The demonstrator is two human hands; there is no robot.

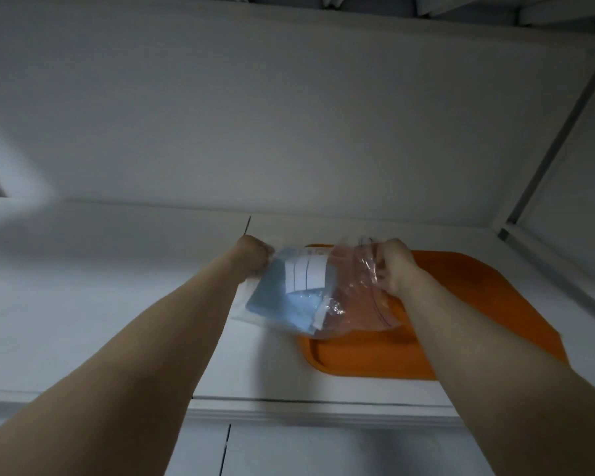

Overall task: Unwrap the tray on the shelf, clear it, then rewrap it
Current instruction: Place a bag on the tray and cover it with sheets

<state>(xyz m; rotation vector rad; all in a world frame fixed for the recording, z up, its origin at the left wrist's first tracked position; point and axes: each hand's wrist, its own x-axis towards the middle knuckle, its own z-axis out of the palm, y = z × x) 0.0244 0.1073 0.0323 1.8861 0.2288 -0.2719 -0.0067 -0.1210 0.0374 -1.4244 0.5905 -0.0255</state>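
Above the orange tray point(468, 304) on the shelf point(117, 304), a clear bag point(316, 290) is pinched tight by the left hand point(253, 257) and right hand point(394, 269), likely so it can be lifted away.

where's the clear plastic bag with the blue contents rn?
Head view, centre: the clear plastic bag with blue contents is held up between the left hand and right hand, over the left end of the orange plastic tray.

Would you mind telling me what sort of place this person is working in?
Probably a storage closet or utility room, though that is uncertain. A white shelf holds an orange tray, cabinet doors sit below, and both hands hold a clear plastic bag over it.
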